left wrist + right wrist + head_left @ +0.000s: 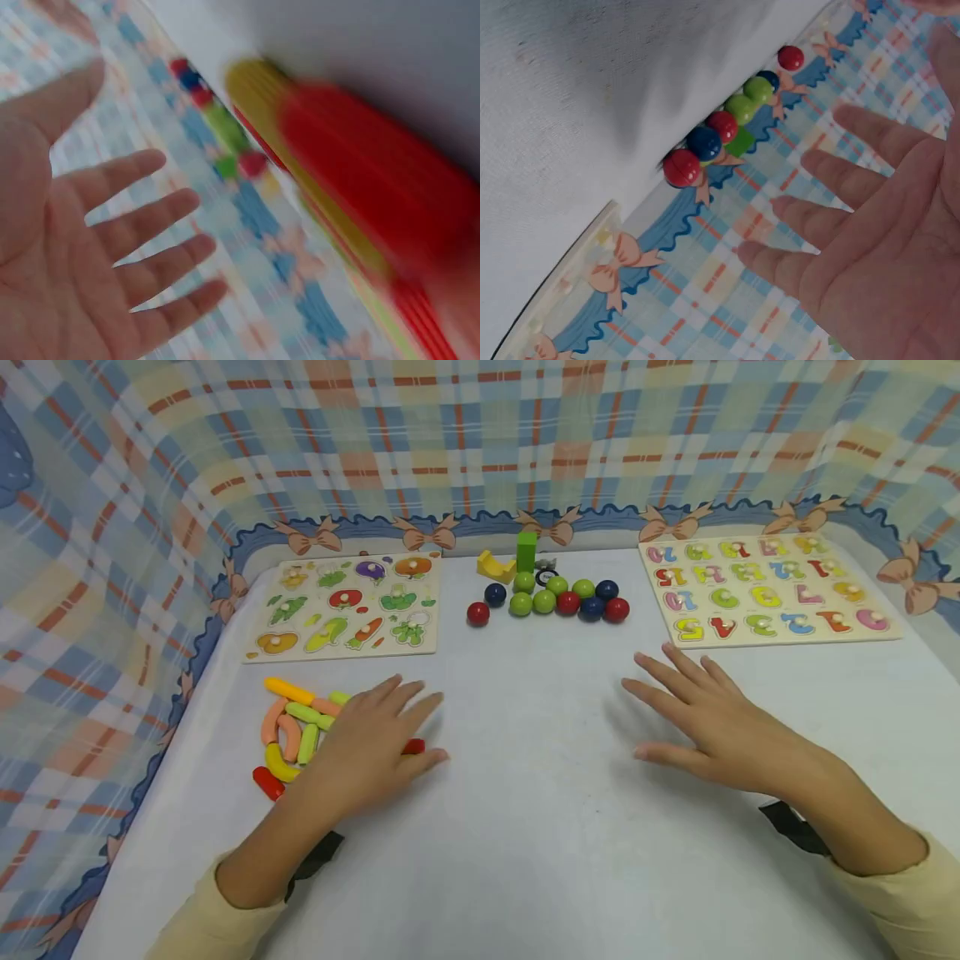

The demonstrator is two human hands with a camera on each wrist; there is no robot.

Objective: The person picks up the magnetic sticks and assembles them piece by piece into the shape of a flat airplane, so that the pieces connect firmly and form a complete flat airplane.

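Observation:
Fingers spread, my left hand [360, 747] hovers palm down over a loose pile of small toy pieces on the white table and holds nothing. In the pile are an orange stick [291, 692], a curved yellow piece [279, 765], a red piece [267, 783] and several green and pink ones; the hand hides part of it. A blurred red piece [367, 165] looms large in the left wrist view, beside the straight fingers. My right hand [712, 727] is also spread and bare, above the right half of the table. Its straight fingers show in the right wrist view.
Behind lie several red, blue and green balls [567, 603], a green block [527, 552] and a yellow arched piece [496, 567]. A vegetable puzzle board [300, 572] lies at back left, a number puzzle board [847, 560] at back right. A plaid cloth [495, 435] borders the table.

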